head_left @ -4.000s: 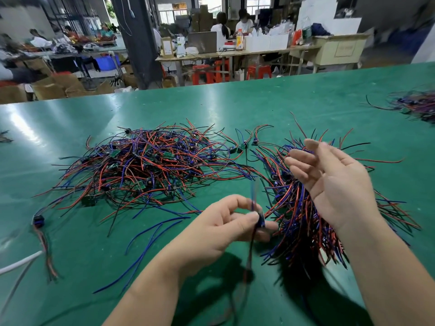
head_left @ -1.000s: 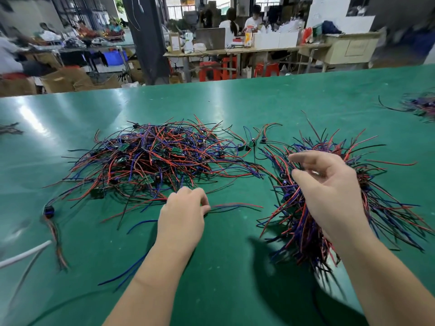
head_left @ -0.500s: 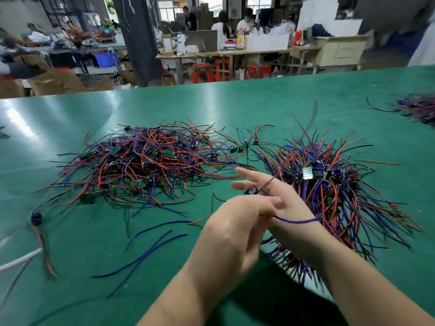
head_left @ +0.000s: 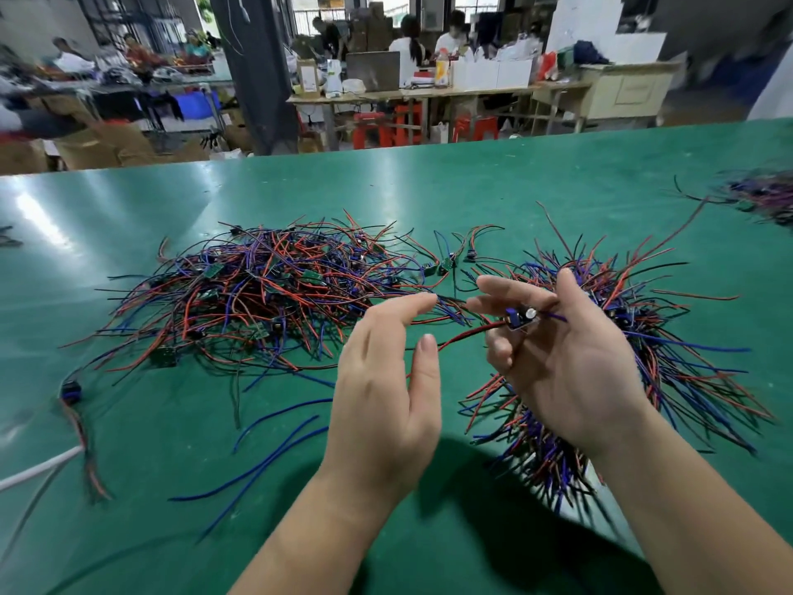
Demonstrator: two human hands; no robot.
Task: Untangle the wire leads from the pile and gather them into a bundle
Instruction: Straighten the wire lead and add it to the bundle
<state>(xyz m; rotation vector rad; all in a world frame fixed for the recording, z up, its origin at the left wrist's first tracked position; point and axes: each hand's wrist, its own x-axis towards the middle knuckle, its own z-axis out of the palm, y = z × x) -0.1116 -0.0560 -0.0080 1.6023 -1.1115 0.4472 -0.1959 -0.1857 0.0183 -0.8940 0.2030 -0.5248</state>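
Note:
A tangled pile of red, blue and black wire leads with small green boards lies on the green table, left of centre. A gathered bundle of leads fans out at the right, partly hidden under my right hand. That hand is palm up, and its thumb and curled fingers hold one lead with a small component board. The lead's red wire trails left past the thumb of my left hand. My left hand hovers just beside it with relaxed, spread fingers and grips nothing.
Loose blue wires lie in front of the pile. A black connector with a wire tail and a white cable sit at the left edge. Another wire heap is far right. People work at benches beyond the table.
My left hand picked a lead from the pile and brought it over. It has now let go and drawn back, leaving the lead in my right hand's fingers.

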